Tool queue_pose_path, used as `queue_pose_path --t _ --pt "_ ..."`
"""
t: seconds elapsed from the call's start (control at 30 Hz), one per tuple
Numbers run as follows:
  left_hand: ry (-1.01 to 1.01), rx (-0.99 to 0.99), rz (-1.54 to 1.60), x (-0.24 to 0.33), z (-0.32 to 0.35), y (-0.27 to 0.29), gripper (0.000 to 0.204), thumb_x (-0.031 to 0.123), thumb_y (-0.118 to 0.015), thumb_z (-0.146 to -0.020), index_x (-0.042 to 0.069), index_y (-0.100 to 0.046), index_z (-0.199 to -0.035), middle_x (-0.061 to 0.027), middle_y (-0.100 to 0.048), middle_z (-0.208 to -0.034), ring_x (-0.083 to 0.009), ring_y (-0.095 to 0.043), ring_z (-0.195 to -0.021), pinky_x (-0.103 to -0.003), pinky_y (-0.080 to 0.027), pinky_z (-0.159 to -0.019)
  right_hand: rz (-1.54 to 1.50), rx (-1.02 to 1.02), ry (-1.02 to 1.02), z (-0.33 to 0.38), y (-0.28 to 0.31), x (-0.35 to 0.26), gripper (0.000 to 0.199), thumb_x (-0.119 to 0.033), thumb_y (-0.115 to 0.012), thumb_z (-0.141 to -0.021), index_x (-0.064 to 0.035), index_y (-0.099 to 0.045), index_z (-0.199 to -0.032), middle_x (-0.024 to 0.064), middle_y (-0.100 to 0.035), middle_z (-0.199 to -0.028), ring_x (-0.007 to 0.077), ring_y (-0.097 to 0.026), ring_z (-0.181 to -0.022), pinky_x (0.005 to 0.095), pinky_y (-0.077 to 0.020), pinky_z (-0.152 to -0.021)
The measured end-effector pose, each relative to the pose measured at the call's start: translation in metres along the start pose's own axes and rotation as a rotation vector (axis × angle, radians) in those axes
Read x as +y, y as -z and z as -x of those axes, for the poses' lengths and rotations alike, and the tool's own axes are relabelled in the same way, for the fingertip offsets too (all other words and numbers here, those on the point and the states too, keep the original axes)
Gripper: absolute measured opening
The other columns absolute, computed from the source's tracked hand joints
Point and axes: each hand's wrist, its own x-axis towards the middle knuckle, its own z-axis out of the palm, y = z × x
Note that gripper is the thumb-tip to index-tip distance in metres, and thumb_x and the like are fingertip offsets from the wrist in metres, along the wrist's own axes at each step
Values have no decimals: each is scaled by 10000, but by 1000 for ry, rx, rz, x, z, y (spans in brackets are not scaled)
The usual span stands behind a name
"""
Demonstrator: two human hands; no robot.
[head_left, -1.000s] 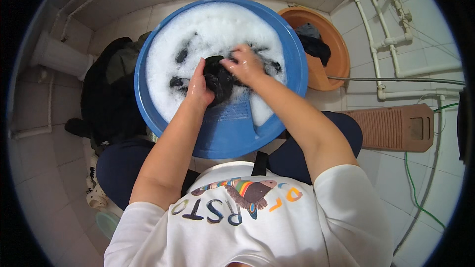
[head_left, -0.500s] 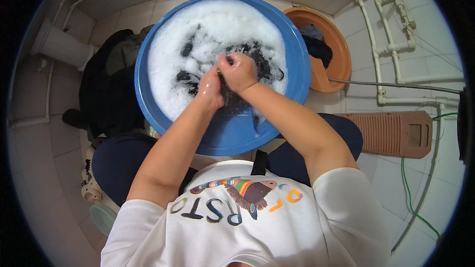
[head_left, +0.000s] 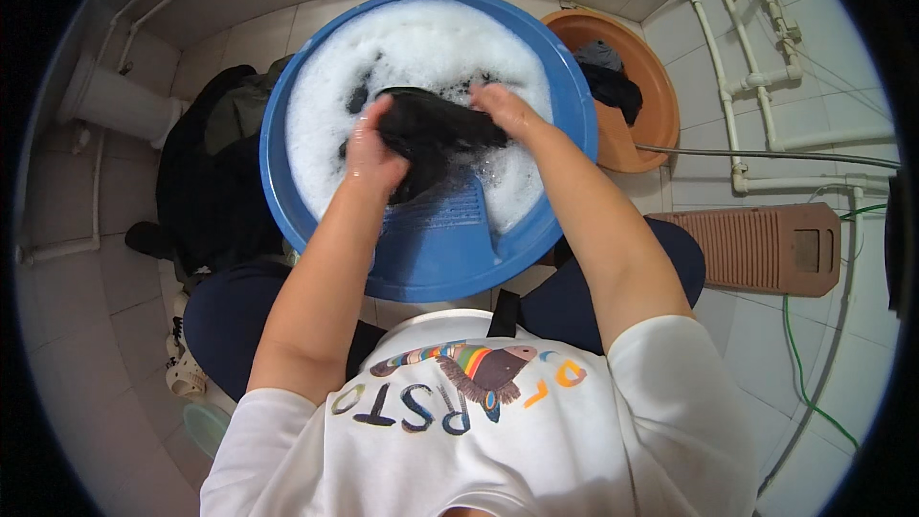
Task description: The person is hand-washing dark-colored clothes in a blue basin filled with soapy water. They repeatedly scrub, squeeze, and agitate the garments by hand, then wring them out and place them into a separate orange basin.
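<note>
I see an orange basin (head_left: 632,86) holding dark clothes just right of the blue basin (head_left: 431,258), and a dark pile (head_left: 206,191) left of it. My left hand (head_left: 371,155) and right hand (head_left: 503,110) both grip a wet black garment (head_left: 436,124) over the foam (head_left: 412,48).

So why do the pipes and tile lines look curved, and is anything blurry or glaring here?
In the head view, the fisheye lens bends the white pipes and tile joints toward the black rim. Lighting is soft and even, with no harsh shadows. The foam is bright, nearly washed out. The left hand, the right hand and the dark garment they grip look fairly sharp.
</note>
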Motion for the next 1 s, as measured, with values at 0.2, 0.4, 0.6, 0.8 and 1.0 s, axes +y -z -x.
queue_pose_path --t 0.2,0.4,0.6,0.8,1.0 --pt "-93 31 160 19 -18 34 440 377 -549 -814 10 -565 -1056 -153 -560 -1128 -339 -517 -1056 -467 -348 -979 501 -114 -240 5 14 6 751 -589 -630 -665 15 -557 -1106 199 -508 -1195 312 -496 -1085 343 -400 -878" --pt "3 84 1 -8 -4 9 565 529 -583 -766 34 -569 -1039 -145 -580 -1080 -324 -549 -1005 -470 -381 -949 91 370 691 15 -58 -37 267 -247 -693 -677 -31 -561 -761 119 -587 -928 254 -556 -888 321 -447 -777" --pt "160 -579 -53 -9 -5 43 334 433 -419 -903 149 -572 -994 -46 -571 -892 -154 -537 -885 -300 -442 -801 333 84 832 110 -105 -123 194 -195 -664 -607 -116 -497 -666 54 -580 -821 267 -565 -800 339 -463 -694" --pt "159 210 -294 -39 9 -1 344 358 -438 -877 83 -537 -1059 -105 -548 -1084 -226 -555 -890 -361 -468 -761 344 472 364 50 -62 -61 155 -268 -586 -683 -114 -597 -677 125 -601 -738 340 -570 -681 397 -478 -609" --pt "18 -258 -71 -39 -24 65 284 366 -482 -838 107 -565 -923 -82 -596 -946 -201 -572 -841 -348 -470 -736 240 369 567 72 -97 -84 183 -241 -560 -718 -78 -547 -635 138 -581 -707 349 -560 -651 403 -467 -601"
